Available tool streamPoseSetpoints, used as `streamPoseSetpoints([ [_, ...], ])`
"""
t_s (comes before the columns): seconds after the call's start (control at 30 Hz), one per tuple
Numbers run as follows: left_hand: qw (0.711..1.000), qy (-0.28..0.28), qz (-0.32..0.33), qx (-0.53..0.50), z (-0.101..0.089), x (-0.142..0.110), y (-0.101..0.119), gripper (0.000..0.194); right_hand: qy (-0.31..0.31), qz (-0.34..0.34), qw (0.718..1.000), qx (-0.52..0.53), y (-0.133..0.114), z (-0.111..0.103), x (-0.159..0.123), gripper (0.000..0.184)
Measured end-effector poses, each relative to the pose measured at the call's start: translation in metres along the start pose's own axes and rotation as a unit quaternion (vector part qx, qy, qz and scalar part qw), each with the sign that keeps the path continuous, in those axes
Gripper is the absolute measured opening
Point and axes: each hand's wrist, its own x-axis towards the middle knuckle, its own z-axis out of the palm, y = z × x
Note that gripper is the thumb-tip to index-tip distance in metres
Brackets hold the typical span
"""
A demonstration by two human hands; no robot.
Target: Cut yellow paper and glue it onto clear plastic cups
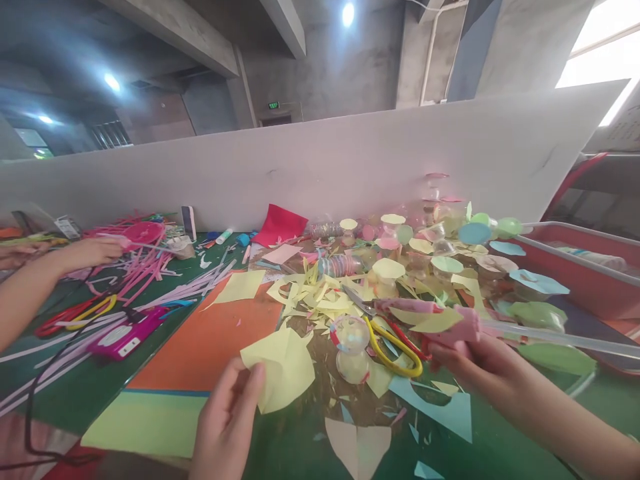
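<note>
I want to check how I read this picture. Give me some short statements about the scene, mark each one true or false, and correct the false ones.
1. The left hand holds a piece of pale yellow paper. True.
2. The right hand holds scissors. False: it holds a pink glue gun, and the yellow-handled scissors lie among paper scraps.
3. Another person's hand reaches in near pink strips. True.
4. The red tray is at the left side of the table. False: it is at the right side.
5. An orange sheet lies on the green table. True.
</note>
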Motion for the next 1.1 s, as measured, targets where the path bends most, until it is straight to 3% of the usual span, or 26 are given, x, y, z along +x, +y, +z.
streamPoseSetpoints([
  [0.1, 1.0, -0.013, 0.0, 0.016, -0.006, 0.005, -0.009, 0.043, -0.054, 0.021, 0.997, 0.042, -0.001, 0.012, 0.004, 0.059],
  [0.3, 0.999, -0.049, 0.004, 0.017, -0.008, 0.006, -0.01, 0.041, -0.107, 0.057, 0.989, 0.081, 0.022, 0.017, 0.0, 0.06],
  [0.5, 1.0, -0.016, 0.008, 0.016, -0.001, 0.0, 0.0, 0.038, -0.117, 0.058, 0.99, 0.052, 0.033, 0.02, -0.003, 0.058],
  [0.63, 0.999, -0.031, 0.016, 0.028, -0.001, -0.001, -0.002, 0.041, -0.117, 0.057, 0.99, 0.049, 0.035, 0.022, -0.005, 0.055],
  [1.1, 0.999, -0.005, 0.041, 0.006, 0.004, -0.006, 0.0, 0.041, -0.109, 0.052, 0.992, 0.031, 0.035, 0.024, -0.004, 0.058],
])
